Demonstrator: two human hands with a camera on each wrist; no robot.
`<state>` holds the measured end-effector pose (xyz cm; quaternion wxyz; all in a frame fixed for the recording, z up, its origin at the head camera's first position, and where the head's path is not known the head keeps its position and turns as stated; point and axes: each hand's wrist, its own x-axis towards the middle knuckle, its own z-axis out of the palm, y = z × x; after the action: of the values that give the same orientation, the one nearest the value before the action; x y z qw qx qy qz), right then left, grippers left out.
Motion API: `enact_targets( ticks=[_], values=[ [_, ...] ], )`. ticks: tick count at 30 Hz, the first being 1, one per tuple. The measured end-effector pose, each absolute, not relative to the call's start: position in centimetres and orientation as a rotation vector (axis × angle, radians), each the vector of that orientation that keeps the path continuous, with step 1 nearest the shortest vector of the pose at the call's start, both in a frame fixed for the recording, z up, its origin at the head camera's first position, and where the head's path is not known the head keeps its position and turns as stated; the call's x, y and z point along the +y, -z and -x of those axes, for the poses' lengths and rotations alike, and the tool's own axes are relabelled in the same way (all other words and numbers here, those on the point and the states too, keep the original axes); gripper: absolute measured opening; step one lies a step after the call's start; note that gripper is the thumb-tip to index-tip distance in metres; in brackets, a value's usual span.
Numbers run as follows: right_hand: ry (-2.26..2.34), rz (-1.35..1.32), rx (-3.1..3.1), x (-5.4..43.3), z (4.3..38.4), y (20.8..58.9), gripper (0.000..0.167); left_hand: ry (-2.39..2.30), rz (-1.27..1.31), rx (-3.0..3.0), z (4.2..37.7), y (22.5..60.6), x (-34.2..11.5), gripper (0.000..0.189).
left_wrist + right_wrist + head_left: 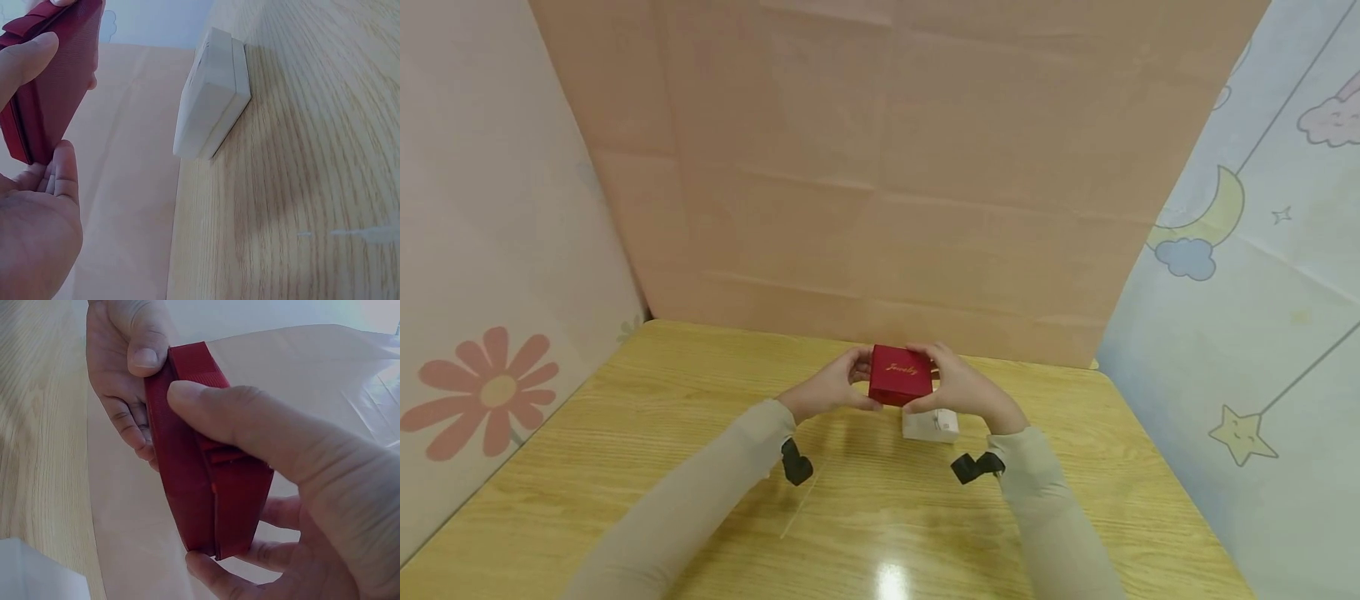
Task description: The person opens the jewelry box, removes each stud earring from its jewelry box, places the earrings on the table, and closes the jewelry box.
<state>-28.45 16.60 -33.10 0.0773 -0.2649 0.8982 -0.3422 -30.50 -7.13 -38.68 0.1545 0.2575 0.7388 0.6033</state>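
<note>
A red jewelry box (901,372) with gold lettering on its top is held up off the table between both hands. At its left end, my left hand (835,385) grips it with the thumb on the near side and fingers on the far side. My right hand (961,387) pinches the opposite end the same way. The right wrist view shows a ribbon bow on the side of the red jewelry box (187,481), with the right thumb pressing beside it. The lid looks closed. Below and just behind the right hand lies a white box (930,426) on the table.
The wooden table (880,500) meets a tan backdrop (880,208) at its far edge. Patterned sheets (1262,333) hang on both sides. A thin pale mark (801,504) runs along the tabletop near the left forearm. Dark bands sit on both wrists.
</note>
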Motion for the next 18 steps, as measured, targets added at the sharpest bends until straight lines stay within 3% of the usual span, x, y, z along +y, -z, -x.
enact_targets(
  ticks=[18],
  values=[
    [0.951,0.882,2.704,16.84,28.68,32.86,0.086,-1.718,-0.789,2.095,30.54,39.04,-7.17,0.077]
  ],
)
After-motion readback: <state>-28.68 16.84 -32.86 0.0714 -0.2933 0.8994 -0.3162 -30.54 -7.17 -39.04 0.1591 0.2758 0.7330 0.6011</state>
